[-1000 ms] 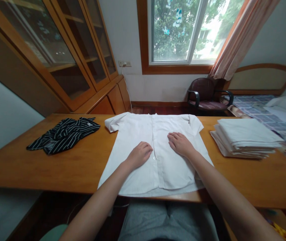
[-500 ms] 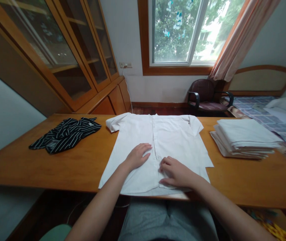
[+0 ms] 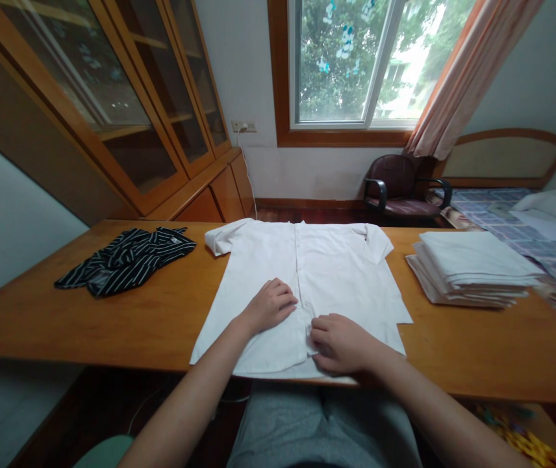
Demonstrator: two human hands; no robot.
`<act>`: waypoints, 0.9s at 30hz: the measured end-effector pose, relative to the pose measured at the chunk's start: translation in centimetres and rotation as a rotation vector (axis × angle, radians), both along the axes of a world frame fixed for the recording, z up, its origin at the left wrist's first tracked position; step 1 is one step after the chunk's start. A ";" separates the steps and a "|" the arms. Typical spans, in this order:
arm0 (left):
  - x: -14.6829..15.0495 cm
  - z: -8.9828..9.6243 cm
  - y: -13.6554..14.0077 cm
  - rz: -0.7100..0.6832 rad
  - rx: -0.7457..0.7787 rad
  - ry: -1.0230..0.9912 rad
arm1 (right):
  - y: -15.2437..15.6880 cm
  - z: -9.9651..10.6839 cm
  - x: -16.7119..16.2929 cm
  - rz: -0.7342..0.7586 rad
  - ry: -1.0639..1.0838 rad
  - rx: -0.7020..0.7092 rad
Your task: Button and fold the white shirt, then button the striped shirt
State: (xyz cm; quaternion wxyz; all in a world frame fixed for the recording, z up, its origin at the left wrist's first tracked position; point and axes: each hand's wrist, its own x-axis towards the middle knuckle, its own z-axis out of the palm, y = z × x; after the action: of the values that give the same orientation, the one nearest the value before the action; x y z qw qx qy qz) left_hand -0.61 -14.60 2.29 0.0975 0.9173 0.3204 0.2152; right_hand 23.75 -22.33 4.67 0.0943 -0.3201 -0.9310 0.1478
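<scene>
While your grey-clad legs show below the near edge of the wooden surface, the white shirt lies spread on top, hem towards you and collar end away. Your right grip is the nearer one, on the lower front by the hem, its fingers curled at the edge of the placket; you cannot tell from here whether they pinch the cloth. Slightly farther up, your left grip is loosely open and rests palm down on the shirt, fingertips beside the front opening. The shirt reaches past both, its short sleeves well beyond your fingers. To your left on the surface lies a crumpled black striped garment; to your right sits a folded white stack. Beyond stand a dark armchair and a window.
</scene>
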 end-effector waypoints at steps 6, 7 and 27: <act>0.5 0.3 0.1 -0.077 0.004 0.058 | 0.4 0.3 0.1 -0.152 0.418 -0.246; 0.7 0.4 0.2 -0.098 -0.005 0.050 | 0.5 0.4 0.3 -0.194 0.510 -0.305; 0.8 -0.5 0.9 0.006 -0.262 -0.190 | 7.4 -3.2 -1.4 -0.259 0.397 -0.111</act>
State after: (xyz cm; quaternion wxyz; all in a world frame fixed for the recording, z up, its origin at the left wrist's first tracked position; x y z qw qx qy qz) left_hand 0.17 -13.66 1.74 0.2453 0.8714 0.3378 0.2575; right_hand 22.39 -14.92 1.43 0.2761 -0.4064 -0.8358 0.2453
